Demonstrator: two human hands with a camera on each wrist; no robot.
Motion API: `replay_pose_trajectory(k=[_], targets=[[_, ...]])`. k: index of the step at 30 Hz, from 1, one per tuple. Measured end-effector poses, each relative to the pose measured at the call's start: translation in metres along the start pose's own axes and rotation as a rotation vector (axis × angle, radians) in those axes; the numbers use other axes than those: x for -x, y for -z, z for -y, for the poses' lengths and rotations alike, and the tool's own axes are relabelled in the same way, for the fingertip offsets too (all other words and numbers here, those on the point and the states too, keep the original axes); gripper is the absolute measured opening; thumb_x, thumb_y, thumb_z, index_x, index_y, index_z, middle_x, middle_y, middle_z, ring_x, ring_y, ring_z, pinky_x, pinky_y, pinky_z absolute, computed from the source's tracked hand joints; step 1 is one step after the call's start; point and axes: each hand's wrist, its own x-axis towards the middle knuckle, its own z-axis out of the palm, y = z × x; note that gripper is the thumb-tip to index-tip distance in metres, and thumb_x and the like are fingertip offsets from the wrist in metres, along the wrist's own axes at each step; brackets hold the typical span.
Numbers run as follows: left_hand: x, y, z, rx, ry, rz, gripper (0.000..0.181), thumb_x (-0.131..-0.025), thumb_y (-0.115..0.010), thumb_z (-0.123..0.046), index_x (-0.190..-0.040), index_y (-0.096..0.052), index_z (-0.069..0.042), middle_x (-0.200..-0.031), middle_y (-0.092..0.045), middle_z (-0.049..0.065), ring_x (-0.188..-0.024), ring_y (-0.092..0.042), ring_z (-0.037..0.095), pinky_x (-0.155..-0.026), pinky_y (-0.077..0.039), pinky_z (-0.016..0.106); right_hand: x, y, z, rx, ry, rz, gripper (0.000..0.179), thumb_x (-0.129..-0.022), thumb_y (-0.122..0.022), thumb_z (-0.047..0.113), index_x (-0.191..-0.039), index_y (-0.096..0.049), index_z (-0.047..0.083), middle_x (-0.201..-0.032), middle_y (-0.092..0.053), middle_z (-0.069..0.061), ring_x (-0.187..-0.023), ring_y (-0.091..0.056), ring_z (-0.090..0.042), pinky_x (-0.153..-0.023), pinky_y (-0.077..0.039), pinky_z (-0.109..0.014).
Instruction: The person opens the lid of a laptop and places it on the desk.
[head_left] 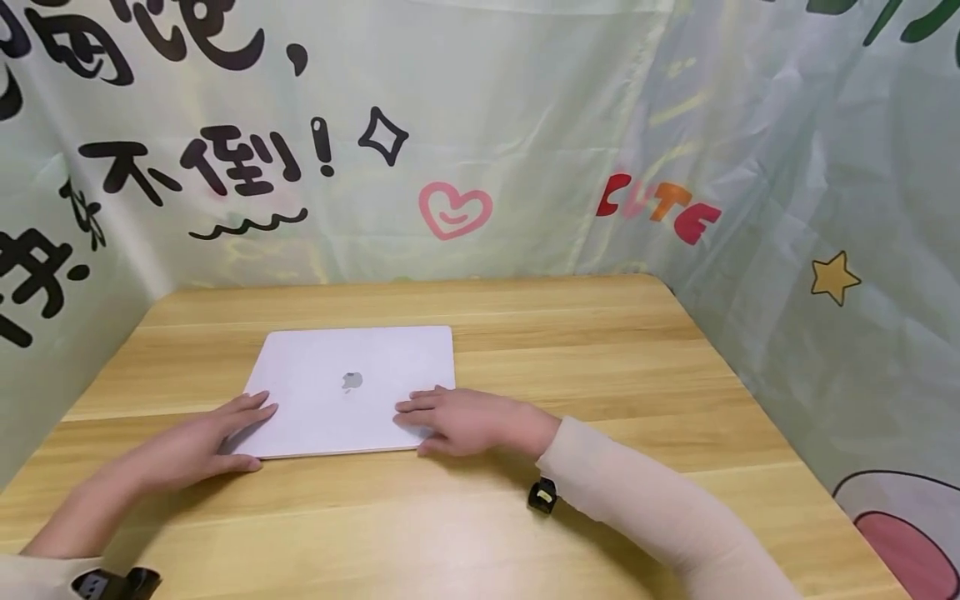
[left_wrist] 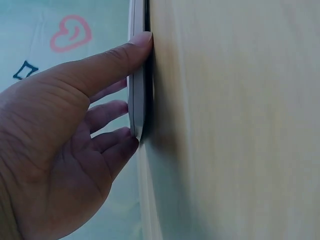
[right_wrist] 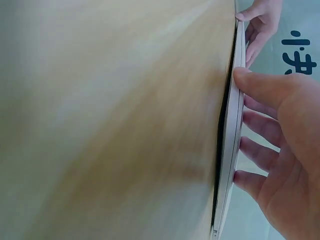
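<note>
A closed silver laptop (head_left: 322,358) with an apple logo lies flat on the wooden table. At its front left corner, the left hand (head_left: 202,437) touches it, fingertips over the lid's left side and thumb along the front edge. My right hand (head_left: 468,421) rests on the front right part of the lid with fingers spread, its thumb by the front edge. In the left wrist view the left thumb (left_wrist: 117,62) lies against the laptop's thin side (left_wrist: 138,95). The right wrist view shows the right thumb (right_wrist: 260,87) touching the front edge and several fingertips meeting the lid.
The wooden table (head_left: 600,350) has rounded far corners. Behind it and along both sides hangs a printed cloth (head_left: 525,108) with dark characters, a pink heart and a star. A small black device (head_left: 542,496) is at the right sleeve, another (head_left: 116,583) at the left.
</note>
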Motion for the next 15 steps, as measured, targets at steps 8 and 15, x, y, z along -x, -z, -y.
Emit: replay_pose_trajectory(k=[8,15], targets=[[-0.013,-0.008,-0.022,0.008,-0.021,0.034,0.078,-0.086,-0.064,-0.059,-0.146,-0.048,-0.013,-0.155,-0.033,0.015,-0.141,-0.027,0.042,-0.105,-0.032,0.059,0.027,-0.005,-0.012,-0.049,0.003,-0.034,0.055,-0.1,-0.056,0.035,-0.148,-0.044,0.01,-0.154,-0.038,-0.003,-0.144,-0.03,-0.023,-0.116,-0.023,-0.042],[-0.018,-0.01,-0.035,0.007,-0.046,0.044,0.075,-0.088,-0.065,-0.055,-0.147,-0.047,-0.012,-0.156,-0.032,0.015,-0.142,-0.026,0.042,-0.106,-0.032,0.058,0.044,-0.002,-0.015,-0.1,0.009,-0.062,0.053,-0.099,-0.059,0.029,-0.146,-0.046,0.007,-0.152,-0.041,-0.008,-0.142,-0.032,-0.027,-0.115,-0.024,-0.046]])
